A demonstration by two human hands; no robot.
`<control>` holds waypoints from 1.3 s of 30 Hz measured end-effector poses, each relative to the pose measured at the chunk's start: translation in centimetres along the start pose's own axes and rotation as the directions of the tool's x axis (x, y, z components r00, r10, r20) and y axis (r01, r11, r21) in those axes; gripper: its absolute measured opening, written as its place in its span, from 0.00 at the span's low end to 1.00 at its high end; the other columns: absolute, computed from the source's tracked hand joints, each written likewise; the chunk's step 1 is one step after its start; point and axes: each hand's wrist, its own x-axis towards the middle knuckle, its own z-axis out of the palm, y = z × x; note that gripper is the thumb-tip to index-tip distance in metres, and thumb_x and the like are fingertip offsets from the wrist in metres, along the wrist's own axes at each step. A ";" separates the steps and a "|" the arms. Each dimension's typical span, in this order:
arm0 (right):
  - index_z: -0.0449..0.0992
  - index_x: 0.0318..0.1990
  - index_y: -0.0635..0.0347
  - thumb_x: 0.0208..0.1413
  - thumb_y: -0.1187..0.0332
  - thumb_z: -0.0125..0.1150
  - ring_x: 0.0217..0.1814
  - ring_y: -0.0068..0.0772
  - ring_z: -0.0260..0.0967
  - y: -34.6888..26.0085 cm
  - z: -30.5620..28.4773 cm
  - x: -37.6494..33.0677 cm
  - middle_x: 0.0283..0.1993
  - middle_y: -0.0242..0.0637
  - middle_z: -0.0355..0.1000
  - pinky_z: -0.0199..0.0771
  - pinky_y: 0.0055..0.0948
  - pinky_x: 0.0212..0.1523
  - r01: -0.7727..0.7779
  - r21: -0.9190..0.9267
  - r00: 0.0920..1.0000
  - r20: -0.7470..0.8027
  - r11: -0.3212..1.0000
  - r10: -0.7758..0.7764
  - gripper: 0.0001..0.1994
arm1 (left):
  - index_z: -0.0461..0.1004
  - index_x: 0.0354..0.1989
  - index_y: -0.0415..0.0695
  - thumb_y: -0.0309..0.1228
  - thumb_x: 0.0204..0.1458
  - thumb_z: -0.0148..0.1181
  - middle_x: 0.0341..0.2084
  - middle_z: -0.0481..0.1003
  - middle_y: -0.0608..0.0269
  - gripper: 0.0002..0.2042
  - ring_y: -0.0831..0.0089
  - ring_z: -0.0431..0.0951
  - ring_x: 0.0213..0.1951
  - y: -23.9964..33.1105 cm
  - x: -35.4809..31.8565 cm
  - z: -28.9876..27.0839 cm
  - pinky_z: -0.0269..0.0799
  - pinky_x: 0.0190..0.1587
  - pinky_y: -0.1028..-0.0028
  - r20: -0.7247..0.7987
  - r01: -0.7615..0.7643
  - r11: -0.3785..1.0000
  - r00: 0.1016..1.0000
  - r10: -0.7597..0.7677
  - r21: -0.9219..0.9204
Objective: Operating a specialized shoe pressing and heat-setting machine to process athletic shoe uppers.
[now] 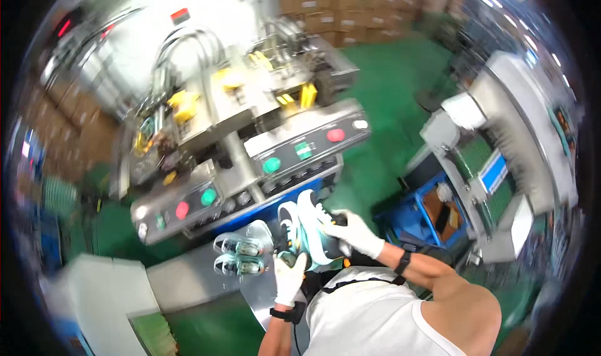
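Observation:
In front of me are two light-blue, white and black sneakers, side by side with their toes pointing away. My right hand (pixel 355 232), in a white glove, grips the right sneaker (pixel 314 234) by its upper near the ankle opening. The left sneaker (pixel 290 223) is partly covered by the right one. My left hand (pixel 290 279), also gloved in white, closes round its heel end; the fingertips are partly hidden. To the left, another pair of light-blue shoes (pixel 241 246) lies on a grey metal table (pixel 210 273), separate from my hands.
Beyond the table stands a machine with two control panels (pixel 307 148), coloured buttons and yellow parts. At the right are a blue bin (pixel 407 221) and a large pale machine (pixel 523 124). Cardboard boxes (pixel 341 8) are stacked at the back, past the green floor (pixel 397 68).

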 end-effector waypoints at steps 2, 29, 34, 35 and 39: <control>0.72 0.55 0.71 0.52 0.61 0.73 0.36 0.24 0.76 1.7 -7.9 0.0 0.42 0.38 0.77 0.78 0.25 0.39 0.220 0.044 0.926 -0.325 0.974 -0.195 0.28 | 0.65 0.57 0.33 0.34 0.50 0.70 0.40 0.75 0.57 0.29 0.66 0.75 0.41 6.4 3.9 6.0 0.72 0.47 0.65 0.232 0.001 0.999 0.973 0.007 -0.037; 0.61 0.66 0.71 0.56 0.67 0.66 0.77 0.56 0.49 -0.2 -64.5 -11.1 0.70 0.57 0.58 0.44 0.44 0.76 -0.256 -0.514 -0.426 -0.700 0.819 -0.573 0.33 | 0.58 0.68 0.35 0.38 0.57 0.62 0.62 0.66 0.38 0.34 0.49 0.71 0.61 29.5 10.9 71.2 0.66 0.64 0.62 0.654 -0.811 0.480 0.169 0.738 -0.333; 0.58 0.70 0.67 0.63 0.72 0.58 0.77 0.43 0.51 -5.2 -44.0 -3.2 0.74 0.50 0.56 0.49 0.39 0.75 0.485 -0.522 0.298 -0.656 0.702 -0.693 0.29 | 0.65 0.65 0.37 0.40 0.59 0.58 0.57 0.73 0.44 0.28 0.52 0.75 0.58 16.0 10.5 46.3 0.67 0.63 0.62 0.890 -0.422 0.906 0.424 0.167 0.031; 0.58 0.70 0.68 0.63 0.69 0.58 0.77 0.43 0.51 -3.7 -41.4 -0.3 0.74 0.50 0.56 0.49 0.39 0.75 0.469 -0.421 0.510 -0.589 0.776 -0.627 0.30 | 0.67 0.63 0.38 0.40 0.59 0.56 0.56 0.74 0.44 0.26 0.51 0.75 0.57 11.4 11.1 41.1 0.69 0.61 0.62 0.838 -0.481 0.835 0.544 0.045 0.267; 0.57 0.70 0.71 0.63 0.62 0.62 0.76 0.43 0.54 4.2 -30.5 8.6 0.73 0.54 0.57 0.52 0.36 0.73 0.305 -0.342 0.935 -0.070 0.889 -0.348 0.34 | 0.76 0.50 0.40 0.41 0.59 0.55 0.51 0.76 0.45 0.18 0.49 0.76 0.52 -1.4 4.4 14.9 0.71 0.57 0.60 0.072 0.164 0.773 0.962 -0.261 0.613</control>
